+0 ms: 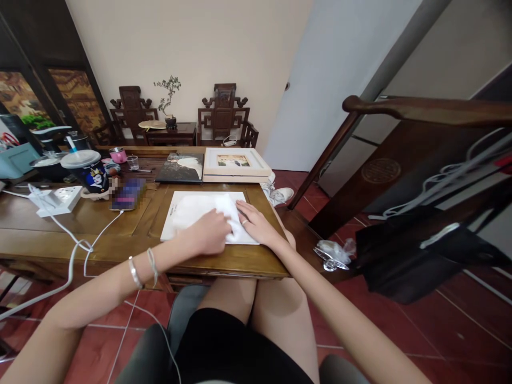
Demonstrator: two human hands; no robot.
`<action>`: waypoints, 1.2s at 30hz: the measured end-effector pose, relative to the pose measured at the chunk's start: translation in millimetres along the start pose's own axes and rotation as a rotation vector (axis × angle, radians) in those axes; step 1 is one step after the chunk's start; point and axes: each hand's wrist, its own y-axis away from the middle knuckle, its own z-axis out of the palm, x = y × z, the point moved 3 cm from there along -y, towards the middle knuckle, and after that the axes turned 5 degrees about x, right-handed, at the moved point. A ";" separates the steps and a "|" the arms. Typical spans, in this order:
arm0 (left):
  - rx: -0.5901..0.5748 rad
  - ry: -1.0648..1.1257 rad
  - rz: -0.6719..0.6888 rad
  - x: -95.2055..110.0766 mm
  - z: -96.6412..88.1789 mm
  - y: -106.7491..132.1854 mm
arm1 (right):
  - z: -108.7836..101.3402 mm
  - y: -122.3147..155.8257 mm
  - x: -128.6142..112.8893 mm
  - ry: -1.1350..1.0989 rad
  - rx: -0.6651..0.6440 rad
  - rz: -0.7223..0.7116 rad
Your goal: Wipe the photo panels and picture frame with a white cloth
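Note:
A white flat board [172, 226] lies on the wooden table [132, 234] in front of me. On it rests a crumpled white cloth [230, 213]. My left hand [210, 233] is closed on the cloth's near part, with bracelets on the wrist. My right hand [256, 221] lies flat with fingers stretched out, pressing on the cloth and board at its right side; a ring shows on one finger.
Behind the board lie a dark picture [182, 167] and a light wooden frame [236, 164]. To the left are a phone [127, 194] on a white cable, a power strip [60, 200], a lidded cup [90, 172] and a pink pot [118, 155]. A dark wooden chair [420, 176] stands on the right.

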 end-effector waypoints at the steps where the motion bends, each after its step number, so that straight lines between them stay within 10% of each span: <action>1: 0.002 -0.010 0.019 14.9 -4.6 7.8 | -0.2 0.1 -0.5 0.009 -0.002 0.001; 6: -0.051 0.058 0.030 40.4 -18.5 20.2 | -0.3 0.0 0.5 -0.009 0.003 -0.007; 14: -0.172 0.066 -0.046 -42.4 8.1 -29.2 | -5.0 -2.9 3.9 -0.124 0.026 0.167; 19: -0.175 0.075 -0.103 -59.2 12.9 -57.2 | -10.0 -0.5 1.7 -0.272 0.120 0.266; 36: -0.100 0.069 0.130 66.7 -28.2 13.9 | -14.7 1.9 -11.6 -0.402 0.127 0.292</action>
